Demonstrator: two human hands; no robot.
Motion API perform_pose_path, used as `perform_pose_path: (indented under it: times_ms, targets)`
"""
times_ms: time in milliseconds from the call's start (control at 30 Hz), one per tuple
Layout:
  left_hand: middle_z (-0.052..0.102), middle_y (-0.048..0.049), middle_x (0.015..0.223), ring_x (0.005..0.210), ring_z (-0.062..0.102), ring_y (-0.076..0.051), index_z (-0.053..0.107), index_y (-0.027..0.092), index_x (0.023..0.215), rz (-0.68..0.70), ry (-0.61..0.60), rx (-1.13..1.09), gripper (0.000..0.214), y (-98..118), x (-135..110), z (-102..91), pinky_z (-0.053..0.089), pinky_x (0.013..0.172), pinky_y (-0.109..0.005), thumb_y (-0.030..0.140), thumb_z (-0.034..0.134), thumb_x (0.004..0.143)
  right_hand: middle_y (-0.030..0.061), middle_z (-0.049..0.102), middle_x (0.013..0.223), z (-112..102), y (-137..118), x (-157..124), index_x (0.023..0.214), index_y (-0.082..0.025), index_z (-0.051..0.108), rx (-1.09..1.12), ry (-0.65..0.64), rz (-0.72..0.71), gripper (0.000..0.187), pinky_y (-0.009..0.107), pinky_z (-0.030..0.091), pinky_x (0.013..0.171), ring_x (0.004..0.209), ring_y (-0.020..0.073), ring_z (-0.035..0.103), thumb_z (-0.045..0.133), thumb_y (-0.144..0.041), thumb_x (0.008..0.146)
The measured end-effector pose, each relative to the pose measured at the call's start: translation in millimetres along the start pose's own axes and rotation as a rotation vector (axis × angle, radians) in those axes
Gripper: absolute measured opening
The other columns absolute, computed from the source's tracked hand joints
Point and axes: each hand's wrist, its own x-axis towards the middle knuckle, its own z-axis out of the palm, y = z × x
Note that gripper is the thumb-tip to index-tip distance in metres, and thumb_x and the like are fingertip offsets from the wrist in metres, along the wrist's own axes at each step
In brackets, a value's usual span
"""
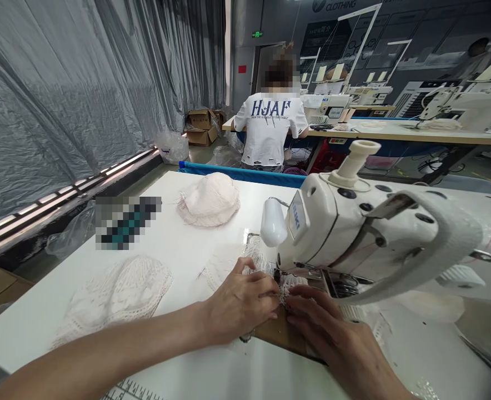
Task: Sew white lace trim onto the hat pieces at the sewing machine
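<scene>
A piece of off-white openwork lace fabric [259, 256] lies under the needle area of a white sewing machine [321, 214]. My left hand [243, 303] is on the left of the needle, its fingers curled and pinching the lace. Close to the presser foot, my right hand [332, 328] has its fingers together on the lace's near edge, partly beneath the machine head. The needle and the fingertips are largely hidden. Left of my left forearm lies a lace cap-shaped piece [120, 289]. Farther back sits a pale pink cap-shaped piece [210, 200] with frayed edges.
The white sewing table [179, 250] carries a blurred-out dark item [129, 222] at its left edge and a printed ruler [131, 389] near the front. Ahead, a person in a white shirt [272, 130] sits at another table. Cardboard boxes [201, 126] stand by the curtain.
</scene>
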Motion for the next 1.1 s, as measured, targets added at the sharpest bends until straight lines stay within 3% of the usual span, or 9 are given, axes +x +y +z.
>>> perform_pose_path:
  times_ms: [700, 1100]
  targets:
    - [0.063, -0.0011, 0.097, 0.088, 0.058, -0.012, 0.059, 0.016, 0.091, -0.011, -0.047, 0.017, 0.008, 1.1, 1.2, -3.2, 0.028, 0.091, -0.035, 0.022, 0.053, 0.091, 0.0084, 0.068, 0.104, -0.5, -2.6, -3.0, 0.112, -0.027, 0.064, -0.059, 0.031, 0.009, 0.032, 0.038, 0.057, 0.066, 0.084, 0.0251, 0.068, 0.04, -0.036, 0.094]
    - [0.065, -0.0011, 0.099, 0.092, 0.058, -0.012, 0.058, 0.016, 0.098, -0.031, -0.038, -0.005, 0.012, 1.7, 1.7, -2.1, 0.028, 0.091, -0.036, 0.026, 0.052, 0.092, 0.0082, 0.069, 0.087, 3.8, -4.7, -2.1, 0.106, -0.028, 0.067, -0.09, 0.079, 0.039, 0.036, 0.031, 0.052, 0.051, 0.065, 0.0213, 0.065, 0.036, -0.042, 0.095]
